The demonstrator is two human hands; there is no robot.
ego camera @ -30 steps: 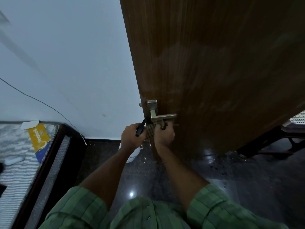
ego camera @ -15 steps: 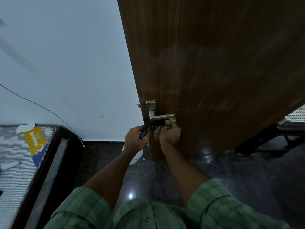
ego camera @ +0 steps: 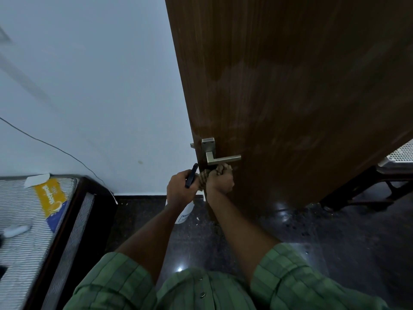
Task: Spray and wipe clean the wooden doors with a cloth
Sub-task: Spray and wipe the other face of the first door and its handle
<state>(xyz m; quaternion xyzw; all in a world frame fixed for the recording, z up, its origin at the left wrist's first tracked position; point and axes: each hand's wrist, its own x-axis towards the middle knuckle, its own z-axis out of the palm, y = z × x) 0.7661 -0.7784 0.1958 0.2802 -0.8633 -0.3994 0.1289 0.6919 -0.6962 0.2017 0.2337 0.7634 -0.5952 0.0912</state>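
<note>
Your right hand (ego camera: 220,183) has its fingers curled tight around a bunched brownish cloth (ego camera: 206,178), pressing it against the wooden door (ego camera: 290,97) near its free edge. The cloth bulges out above and to the left of those fingers, and the metal door handle (ego camera: 220,158) sits just above them, its lever almost touching the top of the cloth. Your left hand (ego camera: 180,190) is just beside the right one, fingers wrapped around the dark trigger head of a spray bottle (ego camera: 184,212); the bottle's white body hangs below your fingers, over the dark floor (ego camera: 335,242). The two hands nearly touch at the cloth. Pale streaks mark the door face above and to the right of your right fingers. Well off to the left of your left hand lies a striped mattress (ego camera: 24,220) with a yellow label (ego camera: 50,196), against the white wall (ego camera: 89,86).
</note>
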